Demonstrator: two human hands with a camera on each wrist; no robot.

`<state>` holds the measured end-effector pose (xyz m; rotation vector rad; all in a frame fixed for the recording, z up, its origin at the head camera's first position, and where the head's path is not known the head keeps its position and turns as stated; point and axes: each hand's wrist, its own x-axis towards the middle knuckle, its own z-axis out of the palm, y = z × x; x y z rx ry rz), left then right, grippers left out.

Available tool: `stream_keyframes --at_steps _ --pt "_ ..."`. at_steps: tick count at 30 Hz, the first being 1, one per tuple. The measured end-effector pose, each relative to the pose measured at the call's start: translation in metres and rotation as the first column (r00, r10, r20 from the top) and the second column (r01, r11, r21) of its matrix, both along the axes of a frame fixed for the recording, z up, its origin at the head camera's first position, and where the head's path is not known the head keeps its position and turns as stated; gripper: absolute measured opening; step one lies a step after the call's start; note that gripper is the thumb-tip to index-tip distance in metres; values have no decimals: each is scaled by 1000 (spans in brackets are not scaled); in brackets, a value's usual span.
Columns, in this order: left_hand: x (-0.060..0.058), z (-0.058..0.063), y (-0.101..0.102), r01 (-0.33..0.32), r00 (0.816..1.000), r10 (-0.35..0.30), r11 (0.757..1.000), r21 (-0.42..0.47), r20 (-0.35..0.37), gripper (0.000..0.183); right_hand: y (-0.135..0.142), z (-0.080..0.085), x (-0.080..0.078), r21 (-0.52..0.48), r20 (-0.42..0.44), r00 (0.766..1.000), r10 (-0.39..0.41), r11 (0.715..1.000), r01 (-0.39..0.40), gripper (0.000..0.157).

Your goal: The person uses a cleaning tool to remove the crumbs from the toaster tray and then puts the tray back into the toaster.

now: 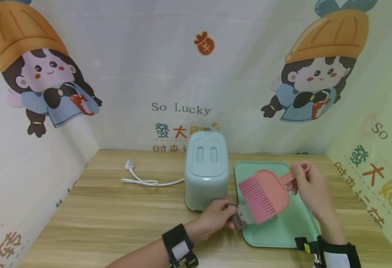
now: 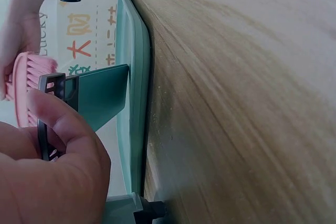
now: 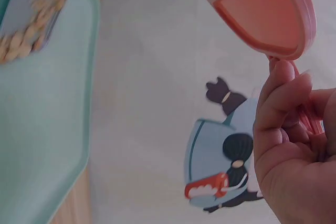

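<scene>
While right hand (image 1: 312, 188) grips brush (image 1: 272, 193), left (image 1: 217, 216) pinches crumb-tray (image 1: 245, 215).

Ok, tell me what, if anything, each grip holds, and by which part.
The left grip holds the small flat tray by its dark slotted end; the right grip holds the pink brush by its handle.
</scene>
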<state>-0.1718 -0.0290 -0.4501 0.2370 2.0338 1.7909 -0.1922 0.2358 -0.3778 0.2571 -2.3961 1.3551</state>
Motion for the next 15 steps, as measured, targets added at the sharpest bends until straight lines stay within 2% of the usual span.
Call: stream_keyframes --at_steps 3,7,11,15 --pt "-1 1 0 -1 1000 1 1000 8 9 18 -11 -1 -1 -1 25 998 64 998 -64 28" --pt "-1 1 0 -7 1000 7 1000 4 4 16 -16 -9 -7 54 35 995 96 994 -98 26" --pt "0 0 1 -18 1000 18 1000 -13 -6 16 -8 -21 -12 91 47 996 81 992 -85 28" --pt "1 1 0 -15 1000 15 1000 -13 -12 18 6 -29 -15 109 72 997 22 994 -30 31"
